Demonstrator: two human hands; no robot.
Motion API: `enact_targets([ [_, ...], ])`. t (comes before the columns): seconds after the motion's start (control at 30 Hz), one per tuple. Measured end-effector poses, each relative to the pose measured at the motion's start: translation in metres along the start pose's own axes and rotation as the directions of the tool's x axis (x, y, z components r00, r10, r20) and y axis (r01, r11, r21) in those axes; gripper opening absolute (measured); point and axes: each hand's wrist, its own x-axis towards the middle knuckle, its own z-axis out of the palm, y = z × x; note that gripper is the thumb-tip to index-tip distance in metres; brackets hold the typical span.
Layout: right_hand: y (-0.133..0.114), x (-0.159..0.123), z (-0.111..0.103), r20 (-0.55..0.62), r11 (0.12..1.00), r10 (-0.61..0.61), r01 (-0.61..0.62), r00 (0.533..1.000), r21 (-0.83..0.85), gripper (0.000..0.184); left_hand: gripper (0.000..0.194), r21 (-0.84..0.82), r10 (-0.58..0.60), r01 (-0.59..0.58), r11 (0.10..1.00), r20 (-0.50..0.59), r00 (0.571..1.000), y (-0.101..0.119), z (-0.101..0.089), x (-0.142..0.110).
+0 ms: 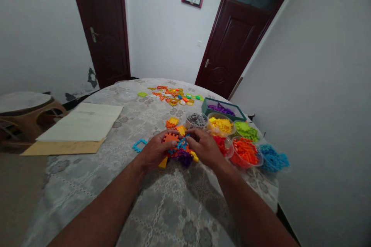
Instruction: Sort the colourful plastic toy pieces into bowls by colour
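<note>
Both my hands meet over a cluster of interlocking plastic pieces [180, 149] in orange, blue, purple and yellow, on the lace-patterned tablecloth [174, 208]. My left hand [155, 151] curls around the cluster's left side, fingers on an orange toothed square. My right hand [206, 147] grips the right side, fingertips pressed on the blue and orange pieces. A loose blue square frame [139, 145] lies just left of my left hand. Orange and yellow pieces [173, 122] lie just beyond the cluster.
Clear tubs of grey [196, 120], yellow [222, 124], red [222, 144] and orange pieces [246, 151] stand right, with green [247, 130] and blue heaps [272, 158]. A teal box [207, 105] holds purple pieces. Mixed pieces [174, 95] lie far back. Cardboard sheets [81, 127] rest left.
</note>
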Motion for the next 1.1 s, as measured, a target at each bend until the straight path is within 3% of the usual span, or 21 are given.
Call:
enact_targets([
  [0.17,-0.002,-0.009,-0.002,-0.125,0.999,0.049,-0.049,0.991,0.006,0.018,0.053,-0.008,-0.021,0.021,1.000,-0.037,0.999,0.006,0.003,0.001],
  [0.33,0.004,-0.027,-0.038,-0.228,1.000,0.030,-0.030,0.973,0.002,0.021,0.061,0.005,-0.070,0.071,0.997,-0.090,0.993,0.010,0.003,0.004],
  [0.47,0.029,-0.050,-0.097,-0.399,0.990,0.062,-0.108,0.915,-0.093,0.026,0.066,0.039,-0.093,0.097,0.995,-0.094,0.991,0.012,0.000,0.005],
  [0.67,0.084,-0.095,-0.202,-0.708,0.852,0.065,-0.409,0.703,-0.328,0.039,0.072,0.095,-0.094,0.103,0.990,-0.094,0.991,0.010,-0.004,0.005],
  [0.73,0.100,-0.109,-0.223,-0.736,0.794,0.059,-0.479,0.674,-0.375,0.037,0.072,0.114,-0.100,0.112,0.987,-0.100,0.990,0.008,-0.004,0.006],
  [0.9,0.127,-0.130,-0.236,-0.689,0.700,0.085,-0.535,0.720,-0.473,0.030,0.080,0.127,-0.103,0.121,0.984,-0.139,0.985,0.006,-0.001,0.009],
  [1.03,0.139,-0.132,-0.232,-0.655,0.693,0.087,-0.518,0.751,-0.501,0.029,0.082,0.121,-0.078,0.098,0.988,-0.154,0.985,0.008,0.001,0.008],
  [1.1,0.142,-0.133,-0.233,-0.667,0.699,0.066,-0.512,0.742,-0.499,0.029,0.081,0.121,-0.056,0.075,0.990,-0.156,0.986,0.009,0.000,0.008],
])
